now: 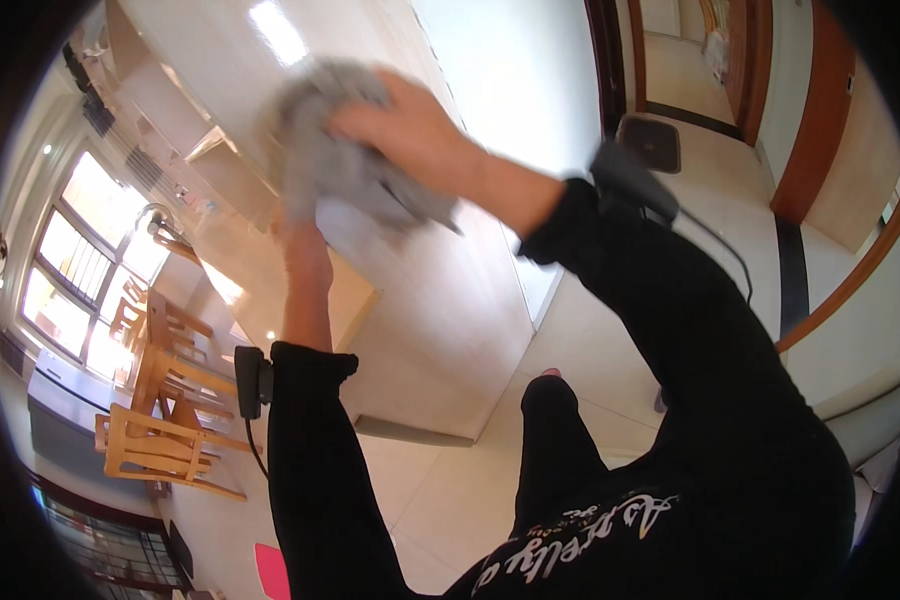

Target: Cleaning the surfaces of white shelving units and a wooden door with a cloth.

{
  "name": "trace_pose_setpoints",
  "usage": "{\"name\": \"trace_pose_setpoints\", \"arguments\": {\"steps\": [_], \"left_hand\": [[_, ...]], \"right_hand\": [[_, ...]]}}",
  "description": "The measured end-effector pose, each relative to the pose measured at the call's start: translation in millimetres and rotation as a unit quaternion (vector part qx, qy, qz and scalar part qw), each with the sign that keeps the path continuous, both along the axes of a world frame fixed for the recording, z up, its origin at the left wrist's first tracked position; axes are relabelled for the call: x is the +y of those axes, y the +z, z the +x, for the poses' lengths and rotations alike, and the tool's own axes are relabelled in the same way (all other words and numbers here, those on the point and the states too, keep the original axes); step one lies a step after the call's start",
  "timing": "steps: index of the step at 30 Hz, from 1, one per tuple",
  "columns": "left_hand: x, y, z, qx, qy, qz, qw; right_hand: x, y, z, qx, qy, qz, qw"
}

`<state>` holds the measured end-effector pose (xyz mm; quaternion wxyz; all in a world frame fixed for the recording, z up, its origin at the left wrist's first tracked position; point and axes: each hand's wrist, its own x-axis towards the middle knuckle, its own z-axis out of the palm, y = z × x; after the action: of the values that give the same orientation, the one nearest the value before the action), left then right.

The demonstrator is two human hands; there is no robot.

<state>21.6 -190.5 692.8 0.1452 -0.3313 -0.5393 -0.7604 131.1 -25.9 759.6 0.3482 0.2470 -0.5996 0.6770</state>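
Observation:
A grey cloth, bunched and blurred by motion, is held up in front of a pale, glossy cabinet. My right hand is closed on the cloth from above, with the thumb and fingers pressed into its folds. From below, my left hand reaches up into the same cloth. Its fingers are covered by the fabric, though the cloth is bunched between both hands. One loose corner hangs beneath my right wrist. Whether the cloth touches the cabinet surface I cannot tell.
Wooden chairs stand at a table on the left, near a bright window. A dark mat lies on the floor at the far right, by a wooden door frame. Black devices with cables are on both my forearms.

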Motion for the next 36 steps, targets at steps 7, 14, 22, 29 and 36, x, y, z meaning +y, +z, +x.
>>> {"name": "trace_pose_setpoints", "arguments": {"steps": [7, 14, 22, 29, 36], "left_hand": [[0, 13, 23, -0.057, 0.065, -0.017, 0.996], [21, 10, 24, 0.008, 0.082, 0.012, 0.997], [26, 3, 24, -0.016, 0.092, 0.028, 0.995], [9, 0, 17, -0.069, 0.079, -0.030, 0.994], [5, -17, 25, -0.145, -0.022, -0.132, 0.980]], "right_hand": [[5, 34, -81, 0.117, -0.260, 0.026, 0.958], [58, -188, -97, -0.051, -0.118, -0.318, 0.939], [58, -350, -88, -0.411, -0.258, -0.228, 0.844], [25, -101, -54, -0.090, -0.243, 0.040, 0.965], [8, -82, -77, 0.084, -0.327, 0.008, 0.941]]}}
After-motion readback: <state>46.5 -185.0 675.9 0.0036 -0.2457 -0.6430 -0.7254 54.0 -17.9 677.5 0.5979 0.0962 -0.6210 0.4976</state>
